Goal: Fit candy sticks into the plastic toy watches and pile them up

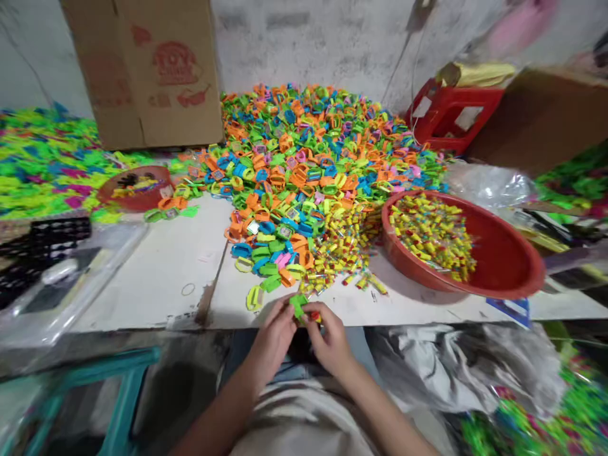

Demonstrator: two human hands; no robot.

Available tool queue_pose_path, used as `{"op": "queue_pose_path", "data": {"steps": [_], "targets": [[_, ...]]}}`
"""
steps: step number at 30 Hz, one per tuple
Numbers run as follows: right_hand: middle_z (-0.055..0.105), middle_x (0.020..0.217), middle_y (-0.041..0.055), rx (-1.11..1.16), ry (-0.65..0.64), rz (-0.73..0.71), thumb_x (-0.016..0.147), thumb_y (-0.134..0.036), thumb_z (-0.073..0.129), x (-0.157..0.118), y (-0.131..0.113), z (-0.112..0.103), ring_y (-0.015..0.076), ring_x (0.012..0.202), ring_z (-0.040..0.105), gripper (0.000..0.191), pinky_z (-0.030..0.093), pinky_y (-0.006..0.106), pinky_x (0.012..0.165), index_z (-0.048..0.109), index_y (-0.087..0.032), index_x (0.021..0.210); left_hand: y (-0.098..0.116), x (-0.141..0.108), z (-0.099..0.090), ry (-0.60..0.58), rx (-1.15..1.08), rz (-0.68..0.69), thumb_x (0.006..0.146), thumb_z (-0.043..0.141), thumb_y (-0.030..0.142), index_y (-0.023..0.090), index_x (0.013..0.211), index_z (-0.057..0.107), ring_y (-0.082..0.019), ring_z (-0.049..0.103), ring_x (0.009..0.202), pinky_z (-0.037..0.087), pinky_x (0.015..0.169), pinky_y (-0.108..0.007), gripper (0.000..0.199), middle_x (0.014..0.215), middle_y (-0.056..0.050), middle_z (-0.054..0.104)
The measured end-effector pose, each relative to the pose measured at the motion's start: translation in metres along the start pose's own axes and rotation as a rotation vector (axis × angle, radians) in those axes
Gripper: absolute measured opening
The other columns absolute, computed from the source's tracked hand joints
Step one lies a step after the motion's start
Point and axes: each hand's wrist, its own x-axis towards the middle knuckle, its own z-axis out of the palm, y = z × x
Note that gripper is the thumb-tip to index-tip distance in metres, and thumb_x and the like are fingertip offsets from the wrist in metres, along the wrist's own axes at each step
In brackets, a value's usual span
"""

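Observation:
My left hand (pixel 277 335) grips a small bright green plastic piece (pixel 298 306) at the table's front edge. From the other side, my right hand (pixel 329 335) touches the same piece and has a small red and yellow piece (pixel 316 316) between its fingers. Just beyond my hands lie colourful plastic toy watches (pixel 273 250) in a large heap. Small yellow and red pieces (pixel 339 244) are piled at the heap's right side, with several loose near the front. A yellow-green watch (pixel 254 297) lies left of my hands.
A big red basin (pixel 508 253) partly filled with yellow pieces stands at the right. Behind are a cardboard box (pixel 156 76), a small red bowl (pixel 135 196) and a red stool (pixel 456 120). A teal stool (pixel 118 405) stands lower left.

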Motion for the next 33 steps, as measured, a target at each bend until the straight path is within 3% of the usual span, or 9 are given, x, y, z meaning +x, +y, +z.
{"op": "queue_pose_path", "data": {"steps": [3, 6, 8, 11, 14, 17, 20, 25, 33], "targets": [[0.064, 0.094, 0.0042, 0.052, -0.053, 0.018, 0.094, -0.023, 0.046, -0.004, -0.008, -0.001, 0.0168, 0.085, 0.061, 0.016, 0.050, 0.028, 0.075, 0.052, -0.023, 0.108, -0.006, -0.007, -0.001, 0.064, 0.108, 0.107, 0.073, 0.074, 0.046, 0.019, 0.104, 0.061, -0.021, 0.061, 0.099, 0.047, 0.090, -0.034, 0.043, 0.102, -0.007, 0.066], [0.059, 0.093, 0.0032, 0.109, -0.005, 0.052, 0.097, -0.028, 0.041, -0.005, -0.015, -0.008, 0.0158, 0.081, 0.059, 0.019, 0.049, 0.027, 0.072, 0.044, -0.024, 0.115, -0.001, -0.010, -0.003, 0.104, 0.434, 0.241, 0.075, 0.072, 0.043, 0.021, 0.104, 0.062, -0.021, 0.062, 0.097, 0.048, 0.089, -0.033, 0.038, 0.102, -0.006, 0.066], [0.057, 0.091, 0.0021, 0.111, 0.026, 0.055, 0.099, -0.028, 0.037, -0.003, -0.020, -0.016, 0.0153, 0.081, 0.057, 0.015, 0.049, 0.026, 0.072, 0.044, -0.025, 0.112, 0.008, -0.011, -0.002, 0.086, 0.714, 0.340, 0.073, 0.073, 0.036, 0.021, 0.101, 0.066, -0.022, 0.062, 0.099, 0.048, 0.090, -0.033, 0.033, 0.104, -0.005, 0.067], [0.058, 0.094, 0.0033, 0.069, -0.036, -0.001, 0.098, -0.026, 0.040, 0.003, -0.028, -0.026, 0.0160, 0.085, 0.057, 0.011, 0.048, 0.027, 0.076, 0.048, -0.024, 0.106, 0.022, -0.015, 0.000, 0.020, 0.981, 0.426, 0.070, 0.073, 0.029, 0.022, 0.102, 0.068, -0.022, 0.063, 0.104, 0.047, 0.095, -0.033, 0.034, 0.107, -0.005, 0.069], [0.059, 0.095, 0.0041, 0.045, -0.078, -0.062, 0.096, -0.022, 0.044, 0.007, -0.032, -0.031, 0.0164, 0.088, 0.058, 0.010, 0.048, 0.028, 0.077, 0.050, -0.024, 0.104, 0.032, -0.021, 0.002, 0.023, 1.034, 0.381, 0.071, 0.071, 0.030, 0.021, 0.111, 0.061, -0.020, 0.067, 0.094, 0.052, 0.086, -0.032, 0.043, 0.101, -0.005, 0.071], [0.061, 0.096, 0.0044, 0.027, -0.036, -0.100, 0.095, -0.019, 0.047, 0.008, -0.033, -0.031, 0.0166, 0.090, 0.059, 0.011, 0.048, 0.029, 0.079, 0.052, -0.023, 0.103, 0.039, -0.028, 0.003, 0.030, 1.066, 0.320, 0.072, 0.071, 0.032, 0.020, 0.102, 0.058, -0.018, 0.069, 0.084, 0.054, 0.075, -0.028, 0.035, 0.095, -0.004, 0.073], [0.062, 0.096, 0.0046, 0.022, -0.022, -0.126, 0.094, -0.017, 0.048, 0.006, -0.035, -0.030, 0.0165, 0.090, 0.059, 0.012, 0.049, 0.029, 0.079, 0.052, -0.023, 0.103, 0.046, -0.034, 0.004, -0.014, 1.155, 0.296, 0.072, 0.071, 0.033, 0.022, 0.098, 0.061, -0.018, 0.069, 0.084, 0.055, 0.074, -0.027, 0.030, 0.097, -0.002, 0.073], [0.062, 0.092, 0.0040, 0.008, -0.035, -0.116, 0.094, -0.017, 0.048, 0.003, -0.037, -0.030, 0.0159, 0.087, 0.060, 0.009, 0.050, 0.028, 0.077, 0.051, -0.023, 0.100, 0.045, -0.038, 0.002, -0.002, 1.202, 0.409, 0.073, 0.071, 0.034, 0.022, 0.097, 0.063, -0.015, 0.068, 0.077, 0.054, 0.075, -0.026, 0.029, 0.092, 0.000, 0.073], [0.063, 0.094, 0.0051, -0.019, -0.064, -0.101, 0.096, -0.018, 0.045, -0.002, -0.039, -0.030, 0.0172, 0.089, 0.060, 0.011, 0.050, 0.030, 0.078, 0.050, -0.023, 0.104, 0.041, -0.039, -0.006, -0.013, 1.201, 0.467, 0.077, 0.070, 0.033, 0.023, 0.101, 0.059, -0.013, 0.067, 0.079, 0.054, 0.073, -0.023, 0.028, 0.099, 0.001, 0.072]]}}
